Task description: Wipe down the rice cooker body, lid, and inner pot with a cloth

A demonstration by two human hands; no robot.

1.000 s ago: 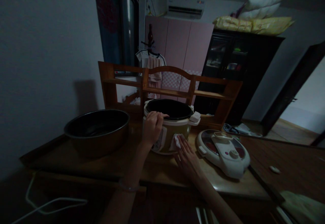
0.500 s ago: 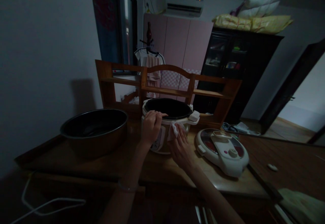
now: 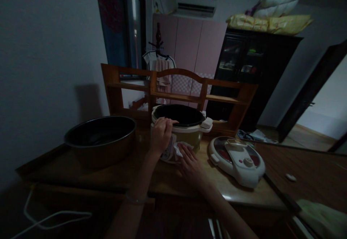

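Observation:
A pale electric cooker base [image 3: 199, 135] with a dark, open inside stands on the wooden desk. My left hand [image 3: 161, 135] grips its near rim, the thumb side lying over the edge. Against the lower front, beside the control panel [image 3: 168, 150], my right hand [image 3: 189, 159] presses a white cloth [image 3: 177, 151] with fingers laid over it. To the left sits the round inner pot [image 3: 101, 152], dark inside. The cooker's lid [image 3: 238, 161], cream with a knob and a handle, lies at the right.
Behind the cooker rises a low wooden shelf rack [image 3: 179, 96]. A white cord [image 3: 56, 213] loops at the lower left near the desk's front edge. A brown wooden surface [image 3: 309, 170] with a small white object [image 3: 291, 177] adjoins on the right.
My right hand has slid the white cloth down the cooker's front, from just under the rim to near its base. My left hand keeps its place on the rim.

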